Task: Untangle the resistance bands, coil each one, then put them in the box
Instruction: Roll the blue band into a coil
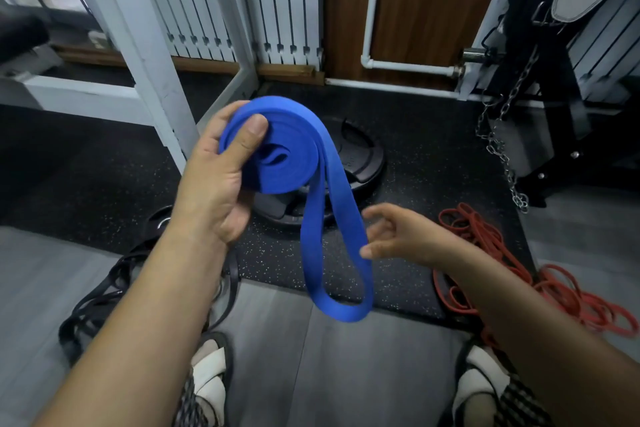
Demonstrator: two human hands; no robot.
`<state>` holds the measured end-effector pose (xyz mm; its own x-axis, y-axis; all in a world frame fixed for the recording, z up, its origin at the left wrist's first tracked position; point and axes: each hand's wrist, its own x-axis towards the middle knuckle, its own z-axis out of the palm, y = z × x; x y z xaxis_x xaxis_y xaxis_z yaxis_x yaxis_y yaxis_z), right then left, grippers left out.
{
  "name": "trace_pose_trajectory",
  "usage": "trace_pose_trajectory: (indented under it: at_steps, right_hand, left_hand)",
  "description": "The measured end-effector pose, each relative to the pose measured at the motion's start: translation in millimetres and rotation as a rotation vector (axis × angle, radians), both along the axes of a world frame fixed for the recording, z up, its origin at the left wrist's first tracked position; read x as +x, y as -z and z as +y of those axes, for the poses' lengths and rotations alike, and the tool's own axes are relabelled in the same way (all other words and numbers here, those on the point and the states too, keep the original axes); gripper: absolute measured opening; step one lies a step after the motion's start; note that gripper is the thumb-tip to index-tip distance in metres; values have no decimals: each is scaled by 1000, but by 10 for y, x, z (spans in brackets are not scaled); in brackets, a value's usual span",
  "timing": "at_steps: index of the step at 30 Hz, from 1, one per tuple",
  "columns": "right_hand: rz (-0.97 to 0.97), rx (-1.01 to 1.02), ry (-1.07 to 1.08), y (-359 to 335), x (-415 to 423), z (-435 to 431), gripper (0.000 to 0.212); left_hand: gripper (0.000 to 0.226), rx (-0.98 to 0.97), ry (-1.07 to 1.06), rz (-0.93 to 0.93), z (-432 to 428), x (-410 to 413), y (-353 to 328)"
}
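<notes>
While the left hand (pixel 214 180) is clamping its grip round the half-wound blue band (pixel 277 149), thumb pressing the coil flat above the weight plate (pixel 360 156), the right hand (pixel 398 236) is hovering with fingers apart beside the dangling loop. It's looking soft, rubbery, springy, so pinching that tail seems wisest. Red bands (pixel 502 270) are lying right of the plate.

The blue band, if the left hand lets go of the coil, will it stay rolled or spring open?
Probably spring open: the blue band keeps its coil only because the left hand pinches it. It looks floppy, since the free loop sags limply. It is likely light, being held up easily by one hand.
</notes>
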<state>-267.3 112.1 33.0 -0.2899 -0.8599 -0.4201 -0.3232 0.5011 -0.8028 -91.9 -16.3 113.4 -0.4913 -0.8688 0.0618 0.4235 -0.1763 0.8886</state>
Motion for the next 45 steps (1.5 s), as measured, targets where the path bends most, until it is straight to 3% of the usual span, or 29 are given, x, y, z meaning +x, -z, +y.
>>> trace_pose_trajectory:
  at_steps: [3,7,9,13,17,24,31,34,37,40,43,45]
  right_hand:
    - [270,119,-3,223,-40,5,38]
    - [248,72,33,309,116,-42,80]
    - [247,0,29,314,214,-100,87]
    - [128,-121,54,373,320,-324,67]
    - [153,-74,19,517,436,-476,13]
    - [-173,-28,243,535,342,-371,16]
    - [-362,-117,342,308,68,-91,23]
    - [-206,-88,130,130,37,31,27]
    - [302,68,-84,115,2,114,41]
    - [556,26,-11,153,-98,217,33]
    - [562,-12,181,192,-272,351,21]
    - [281,-51,404,204,-348,423,9]
  left_hand:
    - [20,70,-32,70,-58,70,-34]
    - [27,49,-43,128,-75,126,-129]
    - [34,31,-11,137,-36,128,-181]
    - [49,33,58,191,26,126,-275]
    - [56,87,47,241,-27,211,-287]
    - [9,110,-262,156,-374,475,-65]
    - [8,159,-512,39,-681,836,109]
    - [10,172,-511,42,-731,886,163]
    - [11,179,-510,37,-741,862,192]
    - [16,192,-512,20,-749,831,207]
    - [30,185,-511,2,-754,791,215]
    - [30,167,-490,10,-749,724,220]
